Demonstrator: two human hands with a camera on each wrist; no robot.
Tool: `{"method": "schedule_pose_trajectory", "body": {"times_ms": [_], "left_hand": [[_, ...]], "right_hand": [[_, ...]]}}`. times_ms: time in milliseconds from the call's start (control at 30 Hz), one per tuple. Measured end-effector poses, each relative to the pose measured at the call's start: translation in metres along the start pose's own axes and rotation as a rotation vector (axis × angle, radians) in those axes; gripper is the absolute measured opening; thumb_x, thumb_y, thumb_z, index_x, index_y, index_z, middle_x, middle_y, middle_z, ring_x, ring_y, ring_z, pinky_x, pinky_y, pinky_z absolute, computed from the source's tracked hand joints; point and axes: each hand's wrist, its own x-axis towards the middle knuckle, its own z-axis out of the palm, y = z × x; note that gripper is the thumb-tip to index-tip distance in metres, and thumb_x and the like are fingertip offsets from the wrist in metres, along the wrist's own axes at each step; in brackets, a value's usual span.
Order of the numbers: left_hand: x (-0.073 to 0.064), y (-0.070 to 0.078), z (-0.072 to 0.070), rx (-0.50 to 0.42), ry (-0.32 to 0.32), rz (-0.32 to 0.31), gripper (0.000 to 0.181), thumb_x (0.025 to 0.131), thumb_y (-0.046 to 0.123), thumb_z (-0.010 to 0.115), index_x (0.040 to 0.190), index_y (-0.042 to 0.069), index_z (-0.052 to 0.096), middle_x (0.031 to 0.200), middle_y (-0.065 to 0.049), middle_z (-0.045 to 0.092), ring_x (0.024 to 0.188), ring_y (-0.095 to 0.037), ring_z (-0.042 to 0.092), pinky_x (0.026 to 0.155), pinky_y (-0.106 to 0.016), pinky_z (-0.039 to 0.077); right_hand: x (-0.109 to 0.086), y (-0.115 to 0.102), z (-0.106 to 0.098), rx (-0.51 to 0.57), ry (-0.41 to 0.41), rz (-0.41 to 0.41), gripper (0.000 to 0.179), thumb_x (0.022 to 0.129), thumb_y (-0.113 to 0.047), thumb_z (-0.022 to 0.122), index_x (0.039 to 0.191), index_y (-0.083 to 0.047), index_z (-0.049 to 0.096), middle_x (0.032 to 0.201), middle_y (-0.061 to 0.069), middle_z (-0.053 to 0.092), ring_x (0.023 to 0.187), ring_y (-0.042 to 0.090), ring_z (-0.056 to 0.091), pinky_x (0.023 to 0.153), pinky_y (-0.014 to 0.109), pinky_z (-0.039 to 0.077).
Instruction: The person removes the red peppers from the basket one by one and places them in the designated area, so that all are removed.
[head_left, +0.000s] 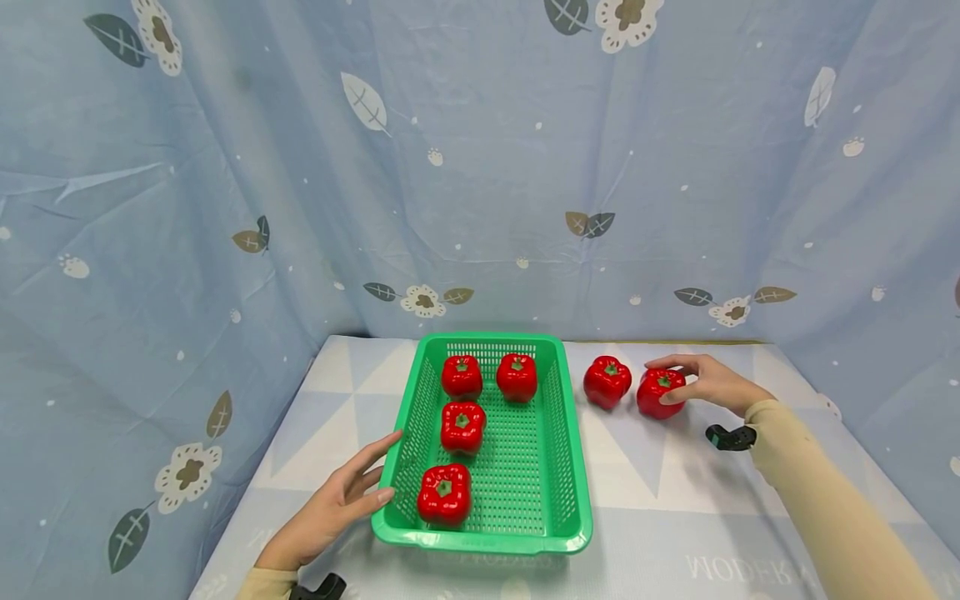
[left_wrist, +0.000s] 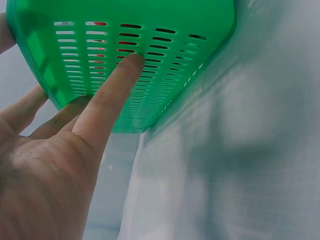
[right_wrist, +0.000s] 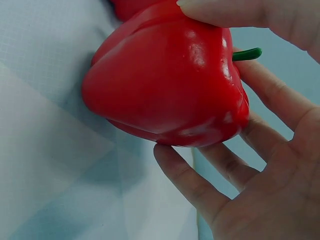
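Note:
At the right of the head view, a red bell pepper is between the thumb and fingers of my right hand. The right wrist view shows that bell pepper with its green stem, thumb on one side and fingertips on the other. A second bell pepper sits just left of it on the table. My left hand touches the left side of a green plastic basket, fingers fairly straight; one finger lies against the slotted wall. Several red bell peppers, including one bell pepper near the front, stand inside the basket.
A pale patterned cloth covers the table under the basket. Blue curtains with leaves and flowers hang behind the table and along both sides. Dark wrist devices, such as a black wristband, sit on both arms.

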Motion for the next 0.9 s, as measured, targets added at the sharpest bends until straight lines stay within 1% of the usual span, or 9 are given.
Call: {"method": "schedule_pose_trajectory", "body": {"times_ms": [200,467,700,900], "left_hand": [[-0.0006,0.0003,0.0008,0.003,0.004,0.0,0.072,0.113,0.013,0.062,0.175,0.029,0.029,0.181,-0.014,0.012,0.158,-0.059,0.023,0.117,-0.038,0.048],[-0.0006,0.0003,0.001,0.001,0.008,-0.011,0.072,0.114,0.013,0.062,0.175,0.029,0.029,0.181,-0.015,0.012,0.158,-0.059,0.024,0.118,-0.046,0.048],[-0.0011,0.0007,0.0014,-0.001,0.006,-0.013,0.072,0.114,0.013,0.061,0.175,0.029,0.028,0.181,-0.015,0.012,0.158,-0.059,0.023,0.118,-0.046,0.049],[-0.0016,0.0011,0.002,0.013,0.013,-0.012,0.072,0.114,0.014,0.062,0.175,0.03,0.029,0.181,-0.015,0.012,0.158,-0.06,0.023,0.119,-0.052,0.047]], "right_hand": [[0.001,-0.0005,0.0002,-0.018,-0.009,0.001,0.069,0.093,-0.02,0.082,0.155,0.0,0.059,0.152,0.023,0.058,0.128,0.039,0.054,0.092,0.042,0.055],[0.0031,0.0015,0.0004,-0.03,-0.013,-0.001,0.069,0.093,-0.02,0.082,0.155,0.0,0.059,0.152,0.023,0.059,0.129,0.039,0.054,0.092,0.042,0.055],[0.0024,0.0013,0.0006,-0.033,-0.021,-0.019,0.068,0.093,-0.021,0.083,0.154,-0.001,0.06,0.152,0.022,0.06,0.131,0.04,0.054,0.094,0.043,0.054],[0.0012,-0.0005,0.0013,-0.034,-0.019,-0.013,0.068,0.093,-0.022,0.084,0.154,-0.002,0.061,0.152,0.021,0.06,0.131,0.04,0.053,0.096,0.046,0.053]]}}
